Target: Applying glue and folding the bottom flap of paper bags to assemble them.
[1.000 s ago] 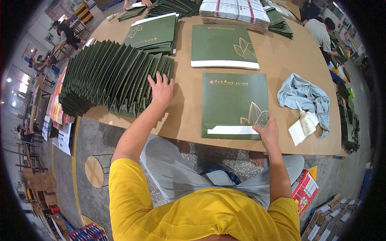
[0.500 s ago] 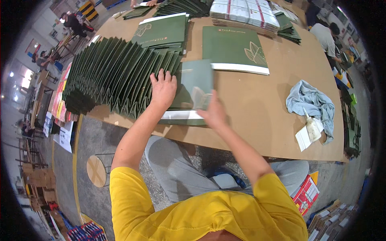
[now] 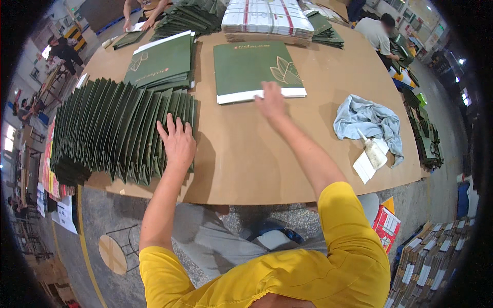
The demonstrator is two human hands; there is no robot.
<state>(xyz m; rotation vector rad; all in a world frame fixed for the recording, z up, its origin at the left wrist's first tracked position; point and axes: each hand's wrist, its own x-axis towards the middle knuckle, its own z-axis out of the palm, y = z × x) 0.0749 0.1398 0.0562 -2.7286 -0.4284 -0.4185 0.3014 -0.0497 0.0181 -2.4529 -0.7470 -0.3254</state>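
On the table to my left, a long row of folded green paper bags (image 3: 110, 128) stands on edge, fanned like an accordion. My left hand (image 3: 177, 143) rests with spread fingers against its right end. Ahead of me lies a flat green paper bag (image 3: 246, 66) with a gold leaf outline and a white strip along its near edge; whether more lie under it is hard to see. My right hand (image 3: 272, 100) is at that white strip, fingers bunched and closed on the edge.
A stack of green bags (image 3: 164, 59) lies behind the row, and a tied white bundle (image 3: 267, 20) at the back. A blue cloth (image 3: 367, 118) and a glue bottle (image 3: 375, 154) on white cards are at right. Another person's hands (image 3: 146, 23) work at far left.
The green bag that was between my hands now stands at the row's right end. My right hand has moved forward to the flat bag; my left stays by the row. The view has shifted.
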